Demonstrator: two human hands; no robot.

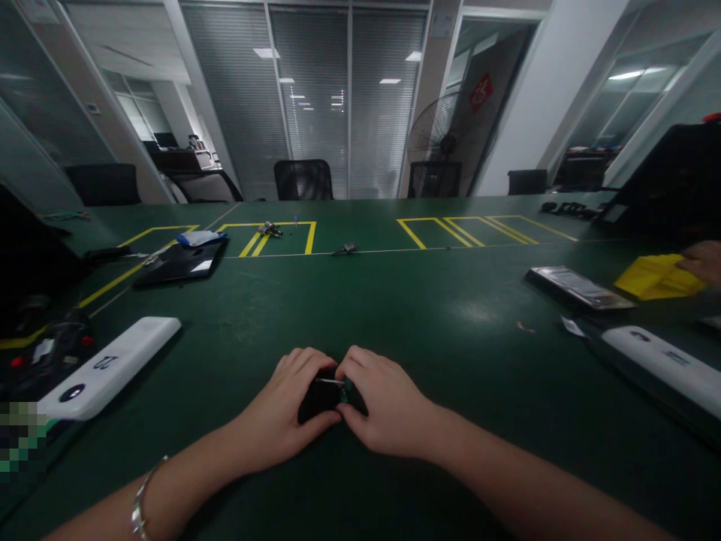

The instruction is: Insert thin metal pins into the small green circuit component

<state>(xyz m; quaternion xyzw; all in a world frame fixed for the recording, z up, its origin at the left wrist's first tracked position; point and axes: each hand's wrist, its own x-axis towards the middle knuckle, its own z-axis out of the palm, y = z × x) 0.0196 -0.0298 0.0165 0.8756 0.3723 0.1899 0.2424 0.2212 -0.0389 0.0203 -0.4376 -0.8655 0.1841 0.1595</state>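
My left hand (285, 409) and my right hand (388, 402) meet low in the middle of the view, just over the green table (394, 308). Their fingertips curl round a small black object (316, 402), with a thin light strip along its top. The left fingers and thumb close on its left side. My right fingers pinch it at the other end, where a little dark green shows. Fingers cover much of the object, so its kind cannot be made out.
At left lie a white device (127, 361), a black flat case (185, 263) and a blue-white cloth (201, 238). Metal parts (270, 230) and a small connector (346, 248) lie ahead. At right, another person's hand (703, 263) holds a yellow object (656, 276) near a flat device (580, 287).
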